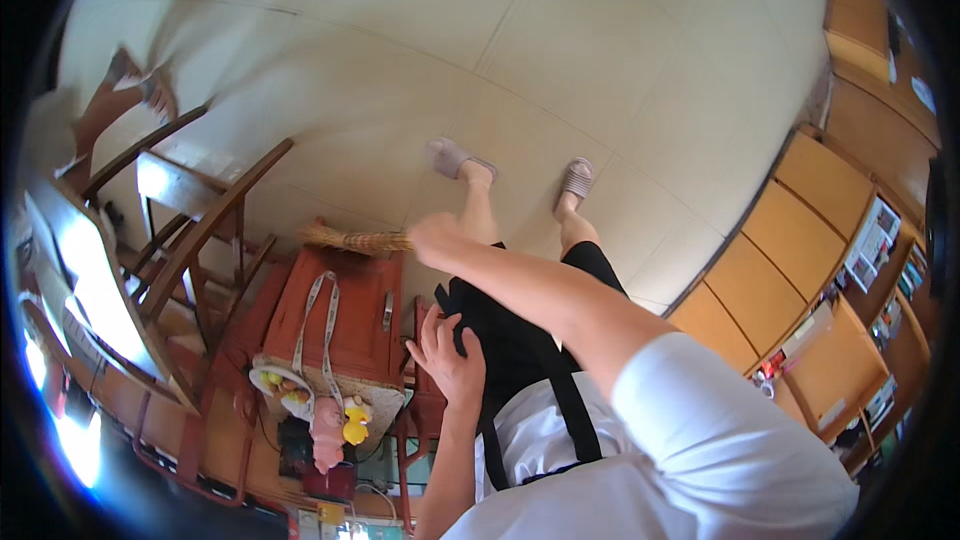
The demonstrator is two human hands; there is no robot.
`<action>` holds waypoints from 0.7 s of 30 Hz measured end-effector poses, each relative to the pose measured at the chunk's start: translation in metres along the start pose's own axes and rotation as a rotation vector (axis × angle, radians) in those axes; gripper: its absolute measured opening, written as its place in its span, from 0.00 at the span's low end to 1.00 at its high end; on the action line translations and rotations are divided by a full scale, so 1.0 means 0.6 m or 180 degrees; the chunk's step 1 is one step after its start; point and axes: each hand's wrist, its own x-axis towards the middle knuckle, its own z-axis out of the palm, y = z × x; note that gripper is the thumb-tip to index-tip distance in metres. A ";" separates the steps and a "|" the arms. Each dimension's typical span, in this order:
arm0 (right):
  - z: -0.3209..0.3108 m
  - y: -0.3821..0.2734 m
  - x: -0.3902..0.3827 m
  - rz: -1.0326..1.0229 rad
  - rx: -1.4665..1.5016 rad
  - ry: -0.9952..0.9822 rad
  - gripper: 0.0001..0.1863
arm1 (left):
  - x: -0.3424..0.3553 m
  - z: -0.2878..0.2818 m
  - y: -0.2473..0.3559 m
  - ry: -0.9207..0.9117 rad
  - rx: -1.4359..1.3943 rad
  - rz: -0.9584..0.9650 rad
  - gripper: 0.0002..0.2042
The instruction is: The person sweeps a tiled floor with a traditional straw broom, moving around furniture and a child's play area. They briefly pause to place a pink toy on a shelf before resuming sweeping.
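Note:
My right arm reaches across my body, and my right hand is closed round the end of a short straw hand broom. The hand is slightly blurred. The broom's frayed bristles point left, by the lower edge of a red wooden cabinet's door. My left hand hangs beside the cabinet, near my black shorts, with its fingers spread and nothing in it. A pale ribbon-like strap with markings drapes over the cabinet front.
On the cabinet top are a pink pig toy, a yellow toy and a dish of fruit. Wooden chairs stand at the left, with another person's feet beyond. Wooden drawers line the right. Pale tiles cover the floor.

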 end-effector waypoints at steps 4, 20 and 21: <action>-0.062 0.051 0.083 0.0549 0.0601 0.0259 0.08 | 0.000 -0.012 0.001 0.0039 0.0084 0.0025 0.11; -0.268 0.478 -0.318 0.2295 0.0510 0.1706 0.17 | 0.044 -0.019 0.171 -0.0072 0.0629 0.0835 0.09; -0.246 0.457 -0.339 0.2173 0.0703 0.1843 0.19 | 0.045 -0.013 0.185 -0.0100 0.0649 0.0847 0.09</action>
